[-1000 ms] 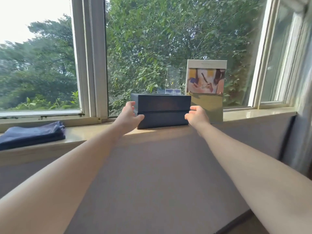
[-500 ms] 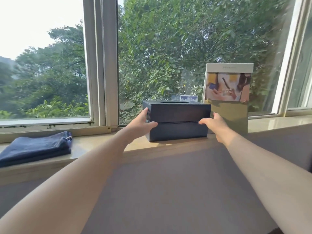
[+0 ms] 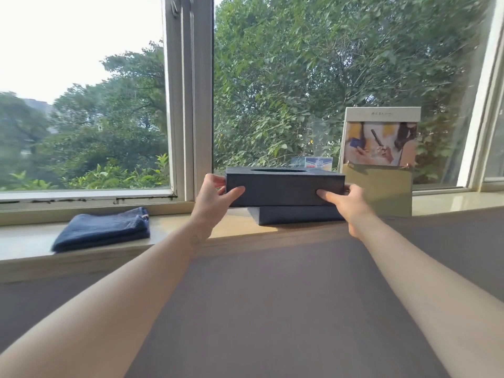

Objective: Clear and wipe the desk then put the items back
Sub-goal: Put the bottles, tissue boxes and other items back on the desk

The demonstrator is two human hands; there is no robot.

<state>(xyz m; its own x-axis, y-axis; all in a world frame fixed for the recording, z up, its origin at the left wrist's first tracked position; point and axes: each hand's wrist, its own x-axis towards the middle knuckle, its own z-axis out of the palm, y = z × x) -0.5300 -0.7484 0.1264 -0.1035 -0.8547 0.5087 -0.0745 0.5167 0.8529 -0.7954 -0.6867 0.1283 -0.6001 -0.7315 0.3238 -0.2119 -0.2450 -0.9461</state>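
A dark navy box [image 3: 281, 188] with an oval opening in its top is lifted slightly and shifted left off a second dark box [image 3: 297, 215] that lies on the windowsill [image 3: 177, 227]. My left hand [image 3: 215, 195] grips the upper box's left end, thumb on its front face. Its right end is held by my right hand [image 3: 346, 200], thumb in front. A folded dark blue cloth [image 3: 103, 229] lies on the sill to the left.
An upright card with a colourful picture [image 3: 380, 143] stands in an olive holder [image 3: 381, 189] right of the boxes. A small blue-and-white item [image 3: 317, 162] sits behind them against the window glass. A grey surface [image 3: 272, 309] stretches below the sill.
Both hands have lifted the upper box off the lower one and shifted it left toward me. The view has moved closer to the sill.
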